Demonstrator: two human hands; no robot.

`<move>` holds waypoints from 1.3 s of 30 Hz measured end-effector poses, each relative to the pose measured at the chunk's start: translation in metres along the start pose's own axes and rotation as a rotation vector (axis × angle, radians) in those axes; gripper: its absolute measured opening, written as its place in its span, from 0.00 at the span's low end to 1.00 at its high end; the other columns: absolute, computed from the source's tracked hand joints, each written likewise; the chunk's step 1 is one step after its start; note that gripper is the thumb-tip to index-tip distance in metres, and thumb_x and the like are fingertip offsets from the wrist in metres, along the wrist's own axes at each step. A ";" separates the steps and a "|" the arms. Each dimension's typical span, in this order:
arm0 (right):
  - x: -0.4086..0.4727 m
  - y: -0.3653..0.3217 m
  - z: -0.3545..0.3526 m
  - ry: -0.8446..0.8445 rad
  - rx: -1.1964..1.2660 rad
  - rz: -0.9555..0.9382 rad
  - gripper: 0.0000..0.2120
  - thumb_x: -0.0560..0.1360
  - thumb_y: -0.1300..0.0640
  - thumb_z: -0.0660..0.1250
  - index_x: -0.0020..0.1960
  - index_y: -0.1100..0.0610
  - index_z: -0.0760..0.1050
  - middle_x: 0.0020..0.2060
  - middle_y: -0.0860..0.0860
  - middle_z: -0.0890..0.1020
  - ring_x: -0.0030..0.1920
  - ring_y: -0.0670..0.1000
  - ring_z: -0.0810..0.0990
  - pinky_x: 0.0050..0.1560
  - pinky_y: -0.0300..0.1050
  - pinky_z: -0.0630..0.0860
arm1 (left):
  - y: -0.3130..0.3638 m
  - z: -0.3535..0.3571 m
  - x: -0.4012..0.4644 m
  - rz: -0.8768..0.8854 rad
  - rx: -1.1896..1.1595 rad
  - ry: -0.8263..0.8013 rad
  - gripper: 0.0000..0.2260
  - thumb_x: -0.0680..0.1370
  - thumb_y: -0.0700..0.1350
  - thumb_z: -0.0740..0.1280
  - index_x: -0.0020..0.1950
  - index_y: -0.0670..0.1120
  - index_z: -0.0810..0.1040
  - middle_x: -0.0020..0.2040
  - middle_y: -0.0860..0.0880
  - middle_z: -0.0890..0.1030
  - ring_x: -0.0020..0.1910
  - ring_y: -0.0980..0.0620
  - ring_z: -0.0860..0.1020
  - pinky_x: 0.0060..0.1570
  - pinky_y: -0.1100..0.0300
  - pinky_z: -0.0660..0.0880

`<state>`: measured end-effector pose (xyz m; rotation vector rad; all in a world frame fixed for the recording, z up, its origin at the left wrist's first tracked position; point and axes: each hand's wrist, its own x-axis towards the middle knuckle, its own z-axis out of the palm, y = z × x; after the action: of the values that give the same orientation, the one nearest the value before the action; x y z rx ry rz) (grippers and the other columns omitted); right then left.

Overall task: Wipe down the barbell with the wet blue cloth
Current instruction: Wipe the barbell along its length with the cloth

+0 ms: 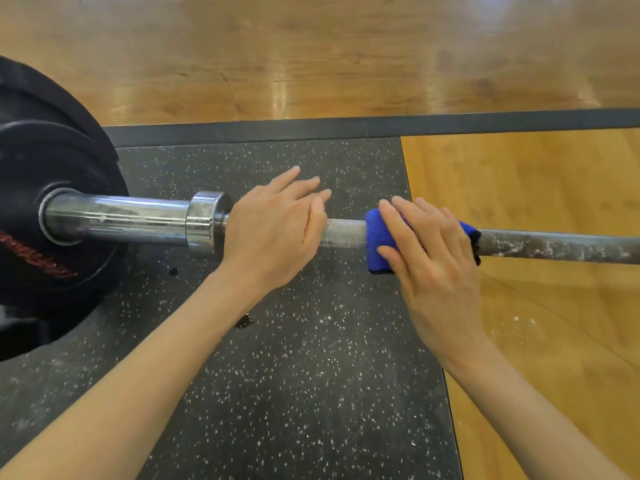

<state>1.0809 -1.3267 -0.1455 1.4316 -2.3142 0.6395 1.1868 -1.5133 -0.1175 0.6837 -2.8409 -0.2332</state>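
The barbell (346,233) lies across the view, its knurled steel shaft running right from a chrome sleeve and collar. A blue cloth (379,237) is draped over the shaft just right of centre. My right hand (429,258) lies flat on the cloth with straight fingers, pressing it onto the bar. My left hand (277,223) rests on the shaft next to the collar, fingers extended and spread, holding nothing. To the right of the cloth, the shaft shows white chalky marks. The short stretch between my hands looks cleaner.
Black weight plates (52,202) sit on the sleeve at the left. Under the bar lies a black speckled rubber mat (294,341) with a dark wet spot. Wooden floor (536,185) surrounds the mat, with a dark border strip behind.
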 end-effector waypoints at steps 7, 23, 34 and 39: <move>0.024 -0.014 0.020 0.001 -0.018 -0.080 0.19 0.87 0.53 0.56 0.73 0.58 0.73 0.69 0.54 0.77 0.71 0.58 0.73 0.76 0.57 0.63 | -0.001 0.014 -0.013 0.097 0.128 0.215 0.24 0.87 0.49 0.45 0.78 0.43 0.68 0.80 0.47 0.65 0.81 0.42 0.56 0.79 0.48 0.47; 0.042 0.001 0.041 0.077 -0.037 0.040 0.18 0.87 0.54 0.57 0.74 0.57 0.71 0.69 0.54 0.77 0.71 0.59 0.71 0.74 0.58 0.65 | -0.006 0.027 0.034 0.019 0.062 0.279 0.25 0.87 0.48 0.45 0.66 0.47 0.82 0.75 0.53 0.73 0.79 0.45 0.64 0.74 0.49 0.58; 0.073 0.013 0.062 0.117 -0.048 -0.045 0.18 0.85 0.54 0.60 0.74 0.57 0.69 0.69 0.54 0.77 0.71 0.58 0.72 0.75 0.57 0.63 | -0.013 0.029 0.075 -0.007 0.044 0.237 0.24 0.85 0.47 0.50 0.55 0.48 0.87 0.65 0.52 0.82 0.73 0.47 0.72 0.68 0.51 0.63; 0.070 0.059 0.047 0.084 -0.094 -0.106 0.18 0.86 0.55 0.60 0.74 0.58 0.70 0.70 0.55 0.76 0.70 0.60 0.74 0.73 0.59 0.65 | -0.025 0.028 0.081 0.054 0.047 0.259 0.24 0.87 0.50 0.45 0.75 0.46 0.73 0.78 0.49 0.69 0.81 0.44 0.58 0.78 0.48 0.50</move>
<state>0.9949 -1.3815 -0.1603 1.4453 -2.1583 0.5424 1.1207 -1.5701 -0.1358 0.5969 -2.6194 -0.0630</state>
